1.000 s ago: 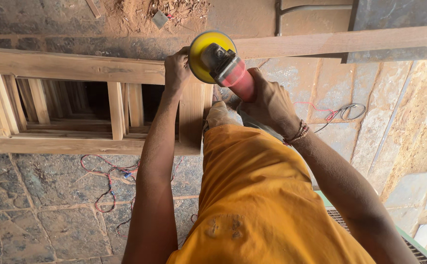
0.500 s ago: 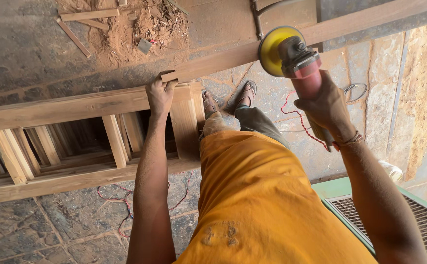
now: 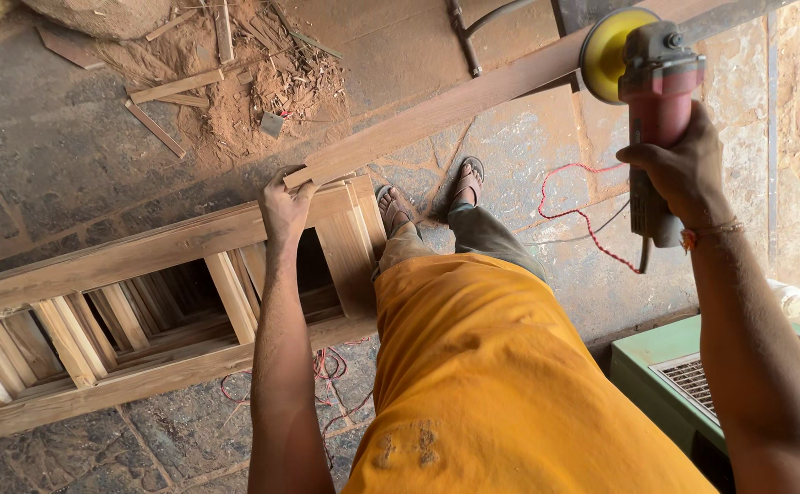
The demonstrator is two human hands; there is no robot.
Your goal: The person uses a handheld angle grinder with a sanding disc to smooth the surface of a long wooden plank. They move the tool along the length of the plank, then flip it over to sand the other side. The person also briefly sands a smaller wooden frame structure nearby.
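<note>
My right hand (image 3: 684, 169) grips the body of a red and grey angle grinder (image 3: 654, 101) with a yellow sanding disc (image 3: 606, 53), raised at the upper right, off the wood. My left hand (image 3: 286, 206) rests on the top rail of a slatted wooden frame (image 3: 135, 311), where the end of a long wooden plank (image 3: 473, 101) lies on the frame's corner. My feet in sandals (image 3: 427, 197) stand just right of the frame. My orange shirt fills the lower middle.
A red and black cord (image 3: 578, 215) trails over the stone floor. Sawdust and wood scraps (image 3: 235, 82) lie at the upper left. A green machine with a metal grille (image 3: 684, 366) stands at the lower right. A dark hose (image 3: 469, 37) lies at the top.
My right hand has lifted the grinder off the frame and swung it to the right. My left hand stays on the frame's top rail.
</note>
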